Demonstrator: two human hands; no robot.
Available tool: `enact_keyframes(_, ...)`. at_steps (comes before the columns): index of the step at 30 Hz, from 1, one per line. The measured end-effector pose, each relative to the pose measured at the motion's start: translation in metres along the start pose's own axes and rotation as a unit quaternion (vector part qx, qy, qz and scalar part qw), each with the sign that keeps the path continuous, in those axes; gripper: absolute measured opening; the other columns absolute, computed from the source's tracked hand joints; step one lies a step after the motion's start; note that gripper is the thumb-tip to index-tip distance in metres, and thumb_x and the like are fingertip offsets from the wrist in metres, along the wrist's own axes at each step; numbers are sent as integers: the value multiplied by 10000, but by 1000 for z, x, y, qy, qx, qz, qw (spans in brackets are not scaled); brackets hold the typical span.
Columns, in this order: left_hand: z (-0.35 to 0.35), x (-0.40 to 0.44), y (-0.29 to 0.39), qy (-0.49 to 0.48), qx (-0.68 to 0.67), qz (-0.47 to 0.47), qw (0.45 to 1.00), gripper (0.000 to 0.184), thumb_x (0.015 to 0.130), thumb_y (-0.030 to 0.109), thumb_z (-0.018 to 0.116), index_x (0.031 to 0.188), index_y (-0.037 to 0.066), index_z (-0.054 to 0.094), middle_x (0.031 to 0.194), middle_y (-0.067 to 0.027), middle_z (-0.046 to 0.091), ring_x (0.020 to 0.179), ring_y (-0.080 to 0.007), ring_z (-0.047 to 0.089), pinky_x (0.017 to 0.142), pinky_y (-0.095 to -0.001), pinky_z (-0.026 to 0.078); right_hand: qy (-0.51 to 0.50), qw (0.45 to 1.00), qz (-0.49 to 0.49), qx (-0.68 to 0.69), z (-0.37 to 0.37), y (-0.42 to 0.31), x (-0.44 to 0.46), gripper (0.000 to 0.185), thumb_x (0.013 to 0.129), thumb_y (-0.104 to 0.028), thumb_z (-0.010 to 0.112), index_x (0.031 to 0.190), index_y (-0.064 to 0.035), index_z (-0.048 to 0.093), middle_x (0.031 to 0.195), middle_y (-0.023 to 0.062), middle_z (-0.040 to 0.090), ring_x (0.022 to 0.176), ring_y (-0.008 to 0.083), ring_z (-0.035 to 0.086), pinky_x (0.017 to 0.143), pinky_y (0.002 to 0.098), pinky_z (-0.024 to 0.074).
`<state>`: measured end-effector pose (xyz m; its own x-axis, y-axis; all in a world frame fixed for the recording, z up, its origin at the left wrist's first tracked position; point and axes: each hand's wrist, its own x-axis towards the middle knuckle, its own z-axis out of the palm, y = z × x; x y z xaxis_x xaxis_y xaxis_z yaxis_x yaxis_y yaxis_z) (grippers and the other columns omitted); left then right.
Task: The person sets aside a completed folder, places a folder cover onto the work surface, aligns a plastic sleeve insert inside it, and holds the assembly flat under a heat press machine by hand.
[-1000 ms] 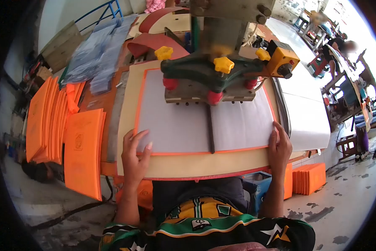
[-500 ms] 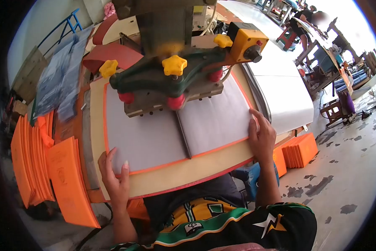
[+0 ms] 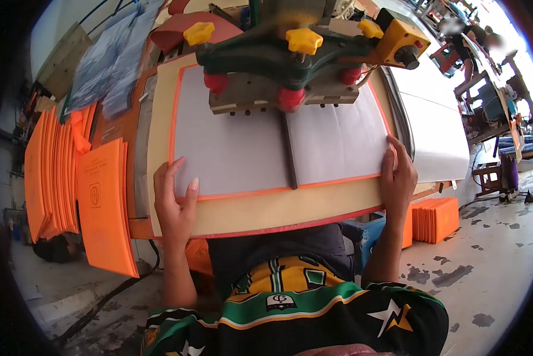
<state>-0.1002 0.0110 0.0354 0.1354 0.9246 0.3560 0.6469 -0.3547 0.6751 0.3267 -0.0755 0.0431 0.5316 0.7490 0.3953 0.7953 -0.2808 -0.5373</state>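
An orange-edged folder cover (image 3: 236, 148) lies spread open, pale inner side up, with a dark strip (image 3: 291, 151) down its middle. It rests on a cream board (image 3: 266, 219) under a press head (image 3: 290, 95), which covers its far part. My left hand (image 3: 174, 204) is at the cover's near left corner, thumb on the pale surface and fingers apart along the edge. At the right edge is my right hand (image 3: 398, 175), its index finger stretched along the orange border and its thumb near the surface. Neither hand is closed round the cover.
Stacks of orange folders (image 3: 103, 202) stand at left, beside clear plastic sheets (image 3: 109, 71). More orange folders (image 3: 435, 219) are low at right. A yellow control box (image 3: 401, 38) sits on the press. White sheets (image 3: 435, 130) lie right of the board. People are in the background.
The camera view has tilted down and shifted left, so everything appears higher and further right. Both hands remain at the cover's edges, with the press head still above it.
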Motion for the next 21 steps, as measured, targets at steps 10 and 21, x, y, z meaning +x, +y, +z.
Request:
enact_keyframes(10,6,0,-7,53,-28,-22,998,566,1051,239,694,1536,12,510,1436,-198,617,1339,-316,591,1123,-452,464,12,1000,-26,0,3,4,-1,335,1071,-204,566,1345,-70,702,1222,245,749,1124,418,731,950,480,562)
enact_keyframes(21,6,1,3,70,-55,-92,992,645,1035,283,710,1596,69,476,1419,-211,623,1344,-304,580,1100,-441,469,6,999,-23,-21,5,6,2,340,1096,-245,533,1341,-77,699,1220,226,757,1118,420,734,935,495,561)
